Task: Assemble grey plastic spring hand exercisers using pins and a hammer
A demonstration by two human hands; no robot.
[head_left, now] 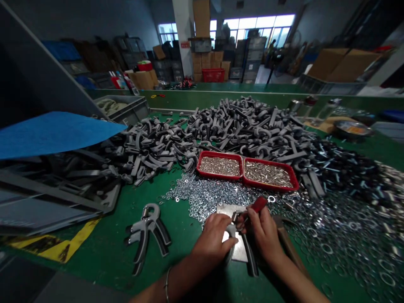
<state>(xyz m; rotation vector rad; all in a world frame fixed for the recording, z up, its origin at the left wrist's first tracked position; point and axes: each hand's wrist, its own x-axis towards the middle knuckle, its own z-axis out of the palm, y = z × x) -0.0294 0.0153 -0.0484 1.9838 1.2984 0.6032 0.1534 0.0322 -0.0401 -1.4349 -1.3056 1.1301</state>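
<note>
- Hand grip exerciser (251, 257): over a metal plate (224, 208) on the green tabletop (183, 240), directly in front of the person. Long axis runs near to far; handle ends point toward the person, spring end away, toward two red trays (240, 176). Right-side handle slants slightly rightward at its near end.
- Left hand (213, 236): fingers closed around the exerciser's left side.
- Right hand (262, 231): fingers gripping a red-handled tool (260, 204), handle angled up and right; its tip, near the spring end, is hard to make out.
- Second exerciser (144, 230): lying at left, handles likewise nearward.
</note>
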